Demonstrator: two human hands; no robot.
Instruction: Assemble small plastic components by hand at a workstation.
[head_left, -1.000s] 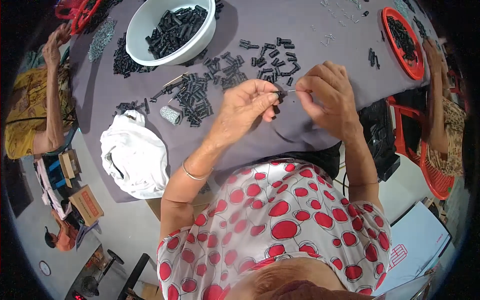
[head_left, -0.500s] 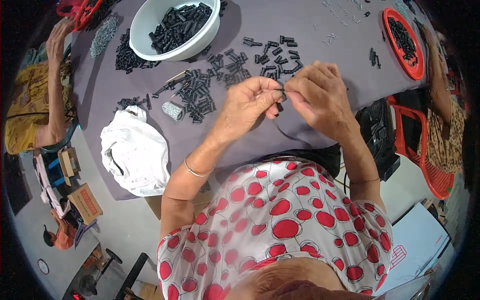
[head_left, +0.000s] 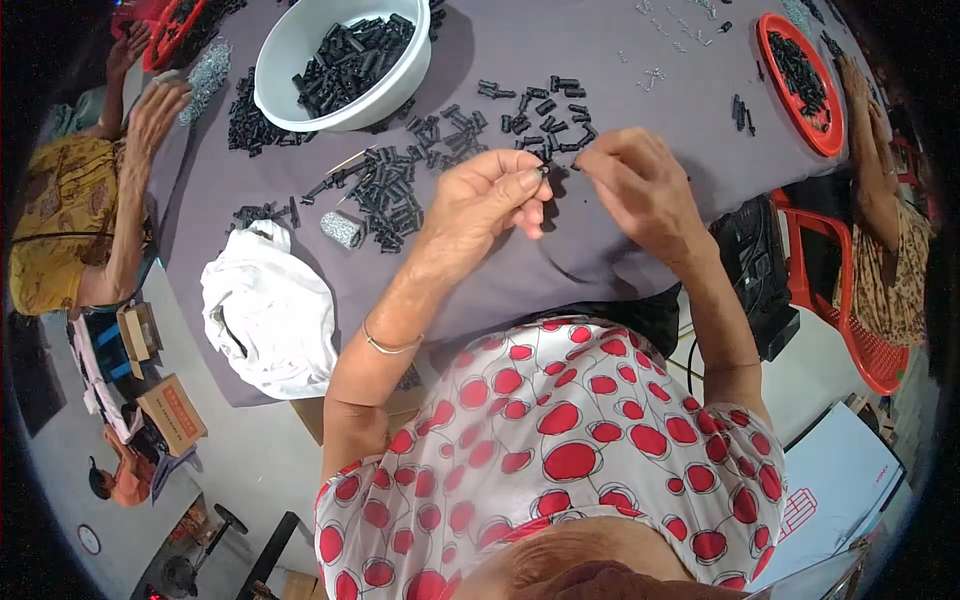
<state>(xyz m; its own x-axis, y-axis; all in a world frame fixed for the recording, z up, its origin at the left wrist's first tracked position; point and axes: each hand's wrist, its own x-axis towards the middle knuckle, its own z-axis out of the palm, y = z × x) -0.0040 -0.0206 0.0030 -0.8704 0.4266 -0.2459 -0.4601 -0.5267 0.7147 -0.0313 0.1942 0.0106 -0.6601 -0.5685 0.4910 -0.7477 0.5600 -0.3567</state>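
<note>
Over the near part of the grey-covered table, my left hand [head_left: 485, 200] pinches a small black plastic part [head_left: 544, 171] between thumb and fingertips. A short gap to its right, my right hand [head_left: 645, 195] has its fingers drawn together. A tiny dark bit shows at those fingertips, too small to name. Just beyond both hands lie loose black plastic parts [head_left: 547, 107]. A larger heap of black plastic parts [head_left: 390, 195] spreads left of my left hand.
A white bowl [head_left: 264, 85] of black parts stands at the far left. A white cloth [head_left: 268, 320] and a grey speckled lump [head_left: 343, 230] lie nearer. A red tray [head_left: 836, 130] holds parts at the far right. Co-workers' arms [head_left: 128, 220] reach in at both sides.
My hands have drawn apart; they were together at the black part. It stays in my left fingertips while my right hand has moved slightly right. At the left, a co-worker's hand has shifted.
</note>
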